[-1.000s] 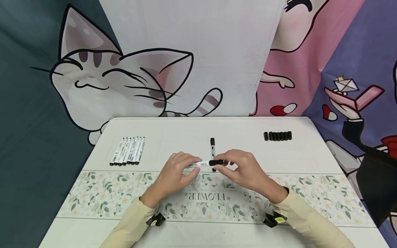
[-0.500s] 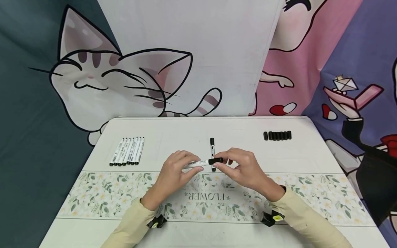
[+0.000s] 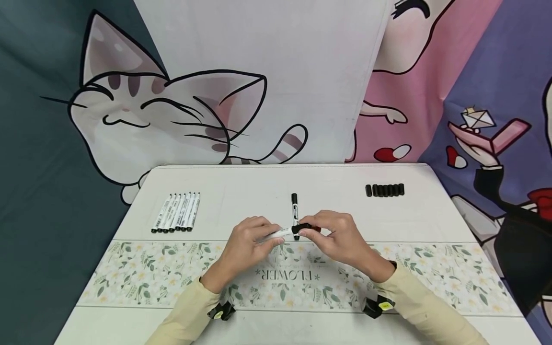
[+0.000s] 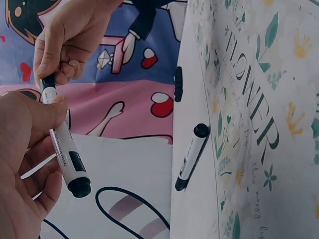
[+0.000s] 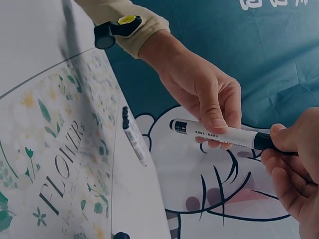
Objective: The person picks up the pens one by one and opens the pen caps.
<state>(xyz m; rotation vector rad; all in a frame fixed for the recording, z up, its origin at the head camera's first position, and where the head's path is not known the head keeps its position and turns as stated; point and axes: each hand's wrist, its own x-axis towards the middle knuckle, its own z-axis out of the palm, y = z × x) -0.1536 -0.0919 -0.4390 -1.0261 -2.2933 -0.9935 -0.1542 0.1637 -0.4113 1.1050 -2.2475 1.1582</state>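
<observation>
Between the two hands, over the middle of the table, is a white whiteboard marker (image 5: 227, 136) with a black cap. My left hand (image 3: 250, 244) pinches its white barrel between thumb and fingers. At the opposite end my right hand (image 3: 340, 237) pinches the black cap (image 5: 262, 141), which meets the barrel in the right wrist view. The marker's black butt end (image 4: 79, 187) points toward the camera in the left wrist view. Behind the hands a second, capped marker (image 3: 295, 211) lies on the table, pointing away from the person; the held marker partly overlaps it in the head view.
A row of several uncapped white markers (image 3: 177, 212) lies at the table's left. Several loose black caps (image 3: 388, 190) line up at the back right. A flower-print band (image 3: 284, 287) crosses the white table (image 3: 241, 187), with a printed curtain behind.
Both hands keep their grip on the same marker. Its angle has shifted slightly, and the right fingers have moved a little on the cap.
</observation>
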